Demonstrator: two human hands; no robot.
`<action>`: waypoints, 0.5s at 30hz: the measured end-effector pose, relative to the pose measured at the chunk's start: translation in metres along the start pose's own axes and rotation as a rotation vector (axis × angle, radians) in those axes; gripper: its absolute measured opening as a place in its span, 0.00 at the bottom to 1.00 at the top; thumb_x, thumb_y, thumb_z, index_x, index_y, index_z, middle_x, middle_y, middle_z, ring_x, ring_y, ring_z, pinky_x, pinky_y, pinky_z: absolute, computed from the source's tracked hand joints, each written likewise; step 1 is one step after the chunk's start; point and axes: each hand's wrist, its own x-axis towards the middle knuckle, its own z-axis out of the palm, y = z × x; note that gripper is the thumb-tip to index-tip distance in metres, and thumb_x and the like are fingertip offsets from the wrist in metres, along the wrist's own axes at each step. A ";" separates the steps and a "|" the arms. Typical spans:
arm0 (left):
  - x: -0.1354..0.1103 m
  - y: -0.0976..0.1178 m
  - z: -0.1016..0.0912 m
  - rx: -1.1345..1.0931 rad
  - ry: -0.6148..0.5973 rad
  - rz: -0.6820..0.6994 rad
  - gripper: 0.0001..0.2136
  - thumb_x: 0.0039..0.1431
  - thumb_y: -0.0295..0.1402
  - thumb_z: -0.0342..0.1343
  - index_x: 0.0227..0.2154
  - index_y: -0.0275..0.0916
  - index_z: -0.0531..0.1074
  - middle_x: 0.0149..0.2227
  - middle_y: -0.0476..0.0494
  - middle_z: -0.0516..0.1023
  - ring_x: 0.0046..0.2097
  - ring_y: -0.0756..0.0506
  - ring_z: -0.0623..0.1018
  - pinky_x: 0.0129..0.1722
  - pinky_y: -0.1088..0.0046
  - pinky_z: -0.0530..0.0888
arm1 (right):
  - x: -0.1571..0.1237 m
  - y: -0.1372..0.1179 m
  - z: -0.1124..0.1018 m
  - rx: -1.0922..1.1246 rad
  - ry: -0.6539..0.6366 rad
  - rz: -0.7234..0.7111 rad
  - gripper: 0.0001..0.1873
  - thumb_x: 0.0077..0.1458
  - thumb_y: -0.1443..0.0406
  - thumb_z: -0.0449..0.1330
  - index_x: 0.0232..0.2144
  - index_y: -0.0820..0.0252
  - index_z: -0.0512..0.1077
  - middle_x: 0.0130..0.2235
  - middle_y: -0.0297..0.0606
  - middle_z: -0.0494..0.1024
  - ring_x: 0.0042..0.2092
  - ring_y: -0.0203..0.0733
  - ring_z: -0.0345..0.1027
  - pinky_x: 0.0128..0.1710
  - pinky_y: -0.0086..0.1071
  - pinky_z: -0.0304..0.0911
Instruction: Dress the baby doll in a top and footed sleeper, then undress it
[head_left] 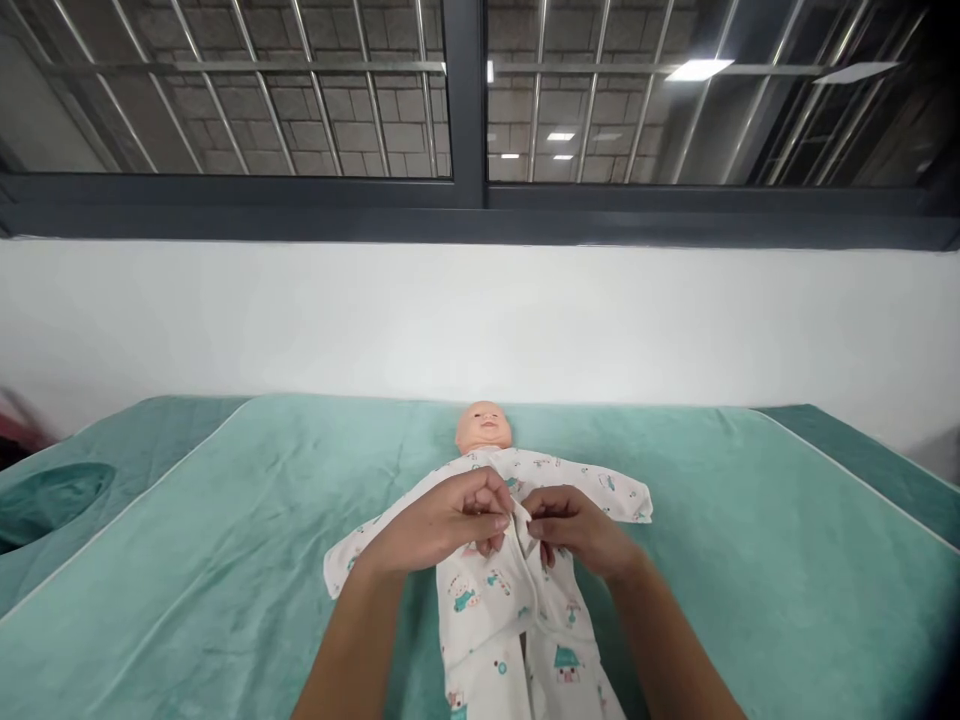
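Note:
A baby doll lies face up, its head toward the wall. It wears a white baby romper with small teal and pink prints, sleeves spread to both sides. Over the chest, my left hand pinches one front edge of the romper between thumb and fingers. Just to its right, my right hand pinches the facing edge. A narrow gap shows between the two edges, and lower down the front also parts slightly. What lies under my curled fingers is hidden.
A teal cover spreads under the doll, over a padded bed with a round opening at the left. Behind it stands a white wall, below a dark-framed window with metal bars.

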 end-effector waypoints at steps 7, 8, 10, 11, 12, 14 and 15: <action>0.009 -0.004 0.005 -0.063 0.026 0.008 0.09 0.61 0.37 0.57 0.35 0.38 0.66 0.28 0.48 0.73 0.30 0.50 0.73 0.31 0.73 0.69 | 0.005 0.004 -0.002 0.052 0.042 -0.002 0.14 0.51 0.58 0.68 0.29 0.62 0.71 0.21 0.28 0.70 0.19 0.30 0.65 0.20 0.24 0.63; 0.009 -0.005 0.005 -0.067 0.031 0.008 0.09 0.61 0.38 0.57 0.35 0.37 0.66 0.27 0.49 0.73 0.29 0.51 0.72 0.31 0.73 0.69 | 0.005 0.003 -0.001 0.048 0.042 -0.001 0.15 0.51 0.57 0.69 0.28 0.62 0.71 0.21 0.28 0.70 0.19 0.30 0.65 0.20 0.24 0.64; 0.011 -0.006 0.005 -0.075 0.033 -0.002 0.09 0.61 0.38 0.58 0.36 0.38 0.67 0.28 0.49 0.73 0.29 0.51 0.72 0.30 0.74 0.68 | 0.006 0.001 0.001 0.050 0.044 -0.004 0.16 0.50 0.57 0.69 0.27 0.62 0.69 0.21 0.29 0.70 0.19 0.30 0.64 0.20 0.24 0.63; 0.011 -0.006 0.006 -0.077 0.031 -0.011 0.09 0.61 0.38 0.58 0.37 0.38 0.67 0.28 0.49 0.73 0.29 0.51 0.72 0.30 0.74 0.68 | 0.006 0.001 0.001 0.054 0.047 -0.005 0.17 0.50 0.56 0.69 0.27 0.62 0.69 0.22 0.29 0.71 0.20 0.30 0.64 0.20 0.24 0.63; 0.012 -0.006 0.006 -0.077 0.027 -0.021 0.10 0.61 0.38 0.58 0.38 0.38 0.67 0.29 0.49 0.73 0.30 0.51 0.72 0.31 0.74 0.68 | 0.006 0.000 0.002 0.060 0.051 -0.005 0.17 0.51 0.56 0.69 0.26 0.62 0.69 0.22 0.29 0.71 0.20 0.30 0.64 0.20 0.25 0.63; 0.013 -0.006 0.007 -0.079 0.030 -0.028 0.10 0.61 0.38 0.58 0.38 0.38 0.68 0.29 0.49 0.73 0.30 0.51 0.72 0.31 0.73 0.68 | 0.007 0.000 0.002 0.070 0.057 0.002 0.17 0.51 0.55 0.68 0.26 0.62 0.69 0.22 0.30 0.71 0.19 0.31 0.65 0.20 0.25 0.63; 0.013 -0.006 0.007 -0.081 0.035 -0.026 0.09 0.61 0.38 0.57 0.38 0.38 0.67 0.28 0.49 0.73 0.29 0.51 0.72 0.31 0.73 0.68 | 0.007 0.000 0.002 0.076 0.060 0.005 0.17 0.51 0.55 0.68 0.26 0.62 0.69 0.21 0.30 0.71 0.19 0.31 0.65 0.20 0.25 0.63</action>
